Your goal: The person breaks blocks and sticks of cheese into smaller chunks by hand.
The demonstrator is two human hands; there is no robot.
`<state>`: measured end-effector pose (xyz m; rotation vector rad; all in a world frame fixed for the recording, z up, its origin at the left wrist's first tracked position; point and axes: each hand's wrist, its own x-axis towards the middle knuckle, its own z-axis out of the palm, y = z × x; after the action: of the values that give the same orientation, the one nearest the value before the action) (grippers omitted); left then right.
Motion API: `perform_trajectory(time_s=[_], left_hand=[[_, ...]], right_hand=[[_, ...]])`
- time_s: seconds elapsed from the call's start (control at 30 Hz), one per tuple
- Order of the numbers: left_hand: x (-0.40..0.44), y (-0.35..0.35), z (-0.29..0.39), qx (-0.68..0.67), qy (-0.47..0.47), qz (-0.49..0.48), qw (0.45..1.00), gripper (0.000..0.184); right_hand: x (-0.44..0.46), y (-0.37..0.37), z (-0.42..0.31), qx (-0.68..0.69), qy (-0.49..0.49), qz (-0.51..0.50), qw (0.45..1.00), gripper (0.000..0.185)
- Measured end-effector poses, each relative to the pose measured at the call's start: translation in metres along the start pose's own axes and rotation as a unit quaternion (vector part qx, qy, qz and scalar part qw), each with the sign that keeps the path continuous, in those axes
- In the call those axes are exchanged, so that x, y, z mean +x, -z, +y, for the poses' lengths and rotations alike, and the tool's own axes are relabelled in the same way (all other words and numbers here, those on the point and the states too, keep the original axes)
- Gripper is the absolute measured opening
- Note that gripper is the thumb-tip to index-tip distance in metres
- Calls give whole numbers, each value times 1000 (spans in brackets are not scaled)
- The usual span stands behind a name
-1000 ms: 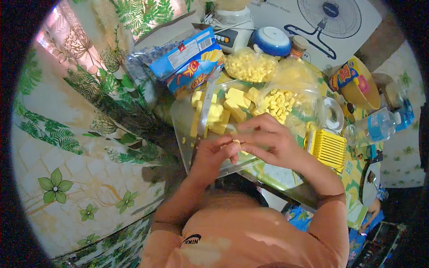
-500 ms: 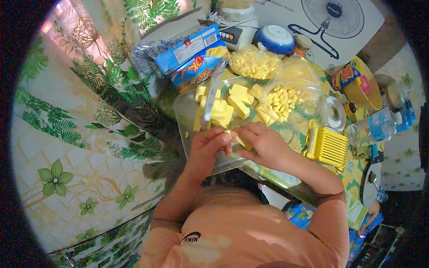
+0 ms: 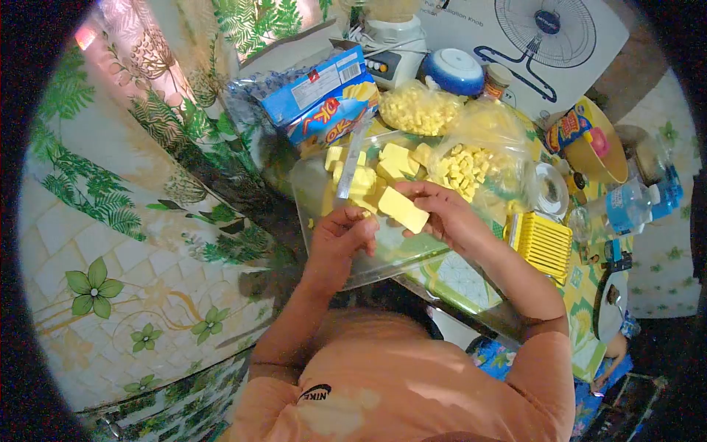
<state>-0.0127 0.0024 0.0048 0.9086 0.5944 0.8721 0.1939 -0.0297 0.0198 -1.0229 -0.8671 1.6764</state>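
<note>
My right hand [image 3: 445,214] grips a thick yellow block [image 3: 403,210] between thumb and fingers, over the clear tray [image 3: 309,214]. Just left of it, my left hand [image 3: 340,239] is closed with thumb against fingers, a tiny yellow bit at the fingertips. A knife blade [image 3: 352,162] stands up from near my left hand; its handle is hidden. Behind my hands, more yellow blocks [image 3: 398,160] lie in the tray. An open plastic bag with small yellow pieces [image 3: 464,168] is beside them.
A blue box [image 3: 328,103] and a blender [image 3: 390,48] stand behind the tray, near a tied bag of yellow pieces [image 3: 420,109] and a blue bowl [image 3: 454,70]. On the right are a yellow slotted slicer [image 3: 543,247], a bottle [image 3: 626,206] and a tan container [image 3: 611,155].
The yellow block, mostly hidden between my hands before, now shows fully in my right hand. My hands have moved slightly apart.
</note>
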Motion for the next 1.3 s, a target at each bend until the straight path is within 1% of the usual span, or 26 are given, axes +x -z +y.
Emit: perform_trajectory(time_s=[0.07,0.2,0.37,0.5,0.57,0.7,0.77,0.9,1.0,1.1,1.3], left_hand=[[1,0,0,-2,17,24,1000,13],[1,-2,3,-16,46,47,998,20],[2,0,8,-80,80,8,994,27],[5,2,5,-125,113,-5,986,32],[8,3,1,-131,108,-19,985,35],[13,4,-6,-144,113,-34,983,36],[10,-2,-2,-100,95,-32,990,33],[8,-13,-3,43,36,-27,998,33],[8,-17,0,77,14,-27,997,37],[9,-12,-2,85,7,-60,995,37],[3,-14,7,78,20,-68,994,34]], right_hand=[[-3,-6,-10,90,-25,-7,996,34],[-5,-10,-10,61,0,15,998,37],[-3,-6,-4,44,6,12,999,41],[-3,-10,-3,42,34,47,997,39],[-5,-8,-5,39,32,52,997,40],[-3,-5,-4,-31,27,61,997,46],[-5,-9,-7,-42,19,49,998,52],[-6,-13,-6,-47,64,-5,997,61],[-7,-13,-4,-48,74,-20,996,66],[-9,-13,-7,-47,61,-32,996,67],[-12,-18,-15,-34,39,-31,998,72]])
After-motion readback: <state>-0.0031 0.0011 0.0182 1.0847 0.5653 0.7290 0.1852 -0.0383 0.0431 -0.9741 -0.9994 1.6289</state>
